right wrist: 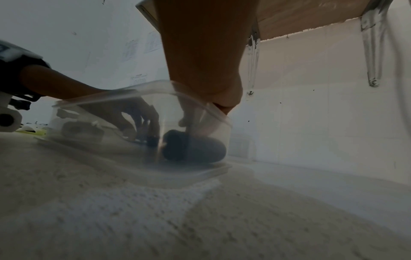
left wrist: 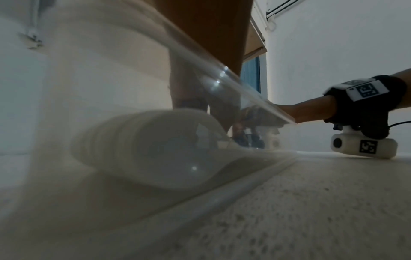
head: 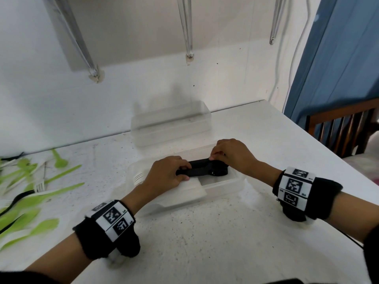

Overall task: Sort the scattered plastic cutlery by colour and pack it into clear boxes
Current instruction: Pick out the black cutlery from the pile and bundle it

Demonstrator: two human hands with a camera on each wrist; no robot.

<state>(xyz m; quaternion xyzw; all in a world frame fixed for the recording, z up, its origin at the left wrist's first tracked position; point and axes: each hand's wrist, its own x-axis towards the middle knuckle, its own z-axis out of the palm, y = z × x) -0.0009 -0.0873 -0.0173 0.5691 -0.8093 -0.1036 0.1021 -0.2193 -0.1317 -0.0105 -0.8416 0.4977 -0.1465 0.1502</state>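
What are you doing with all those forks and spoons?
A person is packing plastic cutlery into clear boxes by colour. Both hands are inside the near clear box: the left hand and the right hand hold a stack of black cutlery at its two ends, settling it beside some white pieces already inside. A second clear box waits behind. Green cutlery lies scattered on the table, unsorted.

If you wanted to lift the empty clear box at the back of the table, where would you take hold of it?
Probably by its two short ends, coming straight down from above. The empty clear box lies long side towards the person, open side up, behind the near box, with bare table at both ends.
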